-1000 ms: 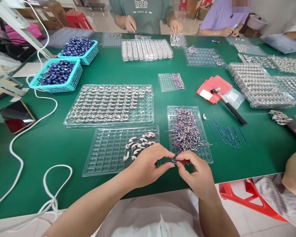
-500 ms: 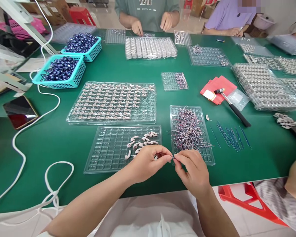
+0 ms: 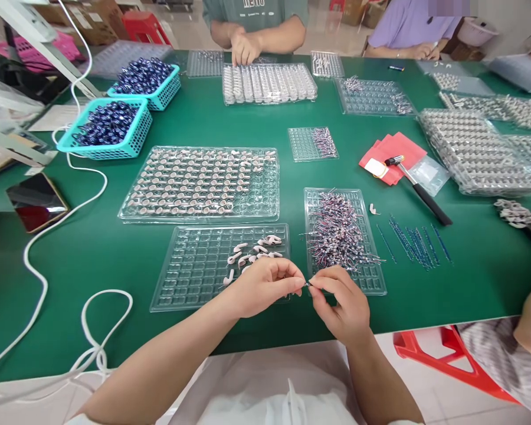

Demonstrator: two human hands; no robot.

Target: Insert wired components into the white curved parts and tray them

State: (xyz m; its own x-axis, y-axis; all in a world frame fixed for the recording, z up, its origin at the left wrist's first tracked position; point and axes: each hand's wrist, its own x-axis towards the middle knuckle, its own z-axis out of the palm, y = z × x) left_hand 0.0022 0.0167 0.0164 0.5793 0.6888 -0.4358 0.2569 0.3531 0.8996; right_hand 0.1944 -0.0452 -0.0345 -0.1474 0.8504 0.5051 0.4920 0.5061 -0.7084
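Observation:
My left hand (image 3: 261, 286) and my right hand (image 3: 340, 304) meet fingertip to fingertip above the table's near edge, both pinched on one small dark wired component (image 3: 307, 285). Behind my left hand lies a clear cell tray (image 3: 190, 271) with a few white curved plastic pieces (image 3: 252, 255) in it. Just beyond my right hand, a smaller clear tray (image 3: 371, 277) carries a heap of thin wired components (image 3: 336, 227).
A large clear tray of filled pieces (image 3: 199, 183) lies mid-table. Two teal baskets of blue parts (image 3: 108, 127), a phone (image 3: 35, 200) and a white cable (image 3: 39, 277) are at left. A hammer (image 3: 418, 189) on red paper, blue wire bits (image 3: 413, 242) and stacked trays are at right. Other people work opposite.
My two hands stay pinched together and have shifted slightly left and farther from me. The person opposite has brought both hands together at the far tray.

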